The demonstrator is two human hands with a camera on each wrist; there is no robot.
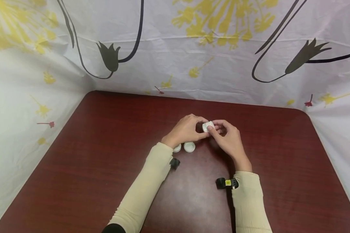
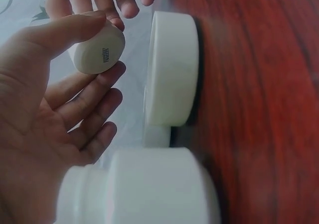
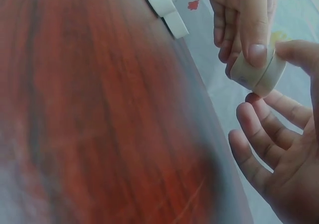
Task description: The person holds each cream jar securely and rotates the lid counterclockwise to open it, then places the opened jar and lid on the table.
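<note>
Both hands meet at a small white bottle (image 1: 207, 126) held over the far middle of the table. My left hand (image 1: 187, 129) pinches the bottle's body between thumb and fingers; the base, with small dark print, faces the left wrist camera. From the other side my right hand (image 1: 229, 139) pinches the white cap (image 3: 270, 74) with thumb and fingertips. A seam shows between cap and body in the right wrist view. Below the left hand lies a round white lid (image 1: 189, 147), its hollow side up. Another white bottle (image 2: 154, 189) stands beside it, partly hidden by the left wrist in the head view.
The dark red wooden table (image 1: 110, 168) has rounded far corners. A white patterned curtain (image 1: 151, 61) hangs around its back and sides. Small black wrist cameras, such as the right one (image 1: 221, 183), stick out from the cream sleeves.
</note>
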